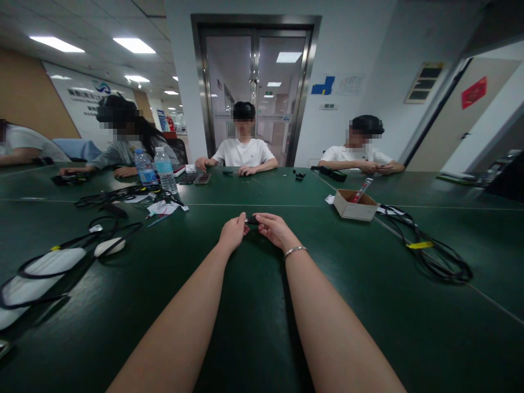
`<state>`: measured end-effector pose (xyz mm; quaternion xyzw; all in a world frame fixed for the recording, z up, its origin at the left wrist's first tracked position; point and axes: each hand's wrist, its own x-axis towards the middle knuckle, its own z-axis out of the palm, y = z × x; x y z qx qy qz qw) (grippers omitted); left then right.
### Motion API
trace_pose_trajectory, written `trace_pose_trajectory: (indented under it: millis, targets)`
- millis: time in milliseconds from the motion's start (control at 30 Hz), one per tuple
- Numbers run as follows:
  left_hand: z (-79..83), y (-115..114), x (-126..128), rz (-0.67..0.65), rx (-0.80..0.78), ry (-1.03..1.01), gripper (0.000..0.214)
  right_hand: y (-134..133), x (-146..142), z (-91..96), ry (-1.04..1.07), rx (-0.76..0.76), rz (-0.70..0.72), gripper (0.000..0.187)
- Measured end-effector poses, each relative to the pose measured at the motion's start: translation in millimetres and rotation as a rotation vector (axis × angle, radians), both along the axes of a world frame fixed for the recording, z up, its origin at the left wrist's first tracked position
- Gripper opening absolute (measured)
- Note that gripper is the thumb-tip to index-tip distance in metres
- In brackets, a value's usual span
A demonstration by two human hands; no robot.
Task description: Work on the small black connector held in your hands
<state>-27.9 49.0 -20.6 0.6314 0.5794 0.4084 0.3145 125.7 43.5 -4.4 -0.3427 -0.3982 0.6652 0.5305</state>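
Both of my hands meet over the green table (254,338), out in front of me. Between them is a small dark object (251,220) with a short silvery end on its left; its exact kind is too small to make out. My left hand (233,232) pinches the silvery end between thumb and fingers. On the other side, my right hand (275,229) grips the dark part with thumb and forefinger. A metal bangle (295,250) circles my right wrist.
To the right stand an open cardboard box (355,210) and a coiled black cable (440,256). Two water bottles (165,170), paper scraps (162,208), more cables and a white power strip (45,273) lie leftward. Several people sit across the table, including one person (244,152) directly opposite.
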Motion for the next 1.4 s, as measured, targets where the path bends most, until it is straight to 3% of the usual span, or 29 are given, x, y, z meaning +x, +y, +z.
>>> trace_pose_trajectory:
  millis: [267, 700, 1100, 1400]
  targets:
    - [10.2, 3.7, 0.7, -0.006, -0.096, 0.169, 0.065, -0.2, 0.5, -0.7, -0.005, 0.019, 0.004, 0.012]
    - [4.7, 12.4, -9.3, -0.027, -0.186, -0.081, 0.058, 4.6, 3.0, -3.1, -0.035, 0.047, 0.137, 0.025]
    - [11.2, 8.8, -7.2, 0.010, -0.222, -0.156, 0.054, 0.8, 1.3, -1.4, -0.040, 0.081, 0.142, 0.028]
    - [10.3, 11.2, -9.6, -0.025, -0.215, -0.100, 0.057, 0.3, 1.6, -0.5, -0.039, 0.085, 0.130, 0.027]
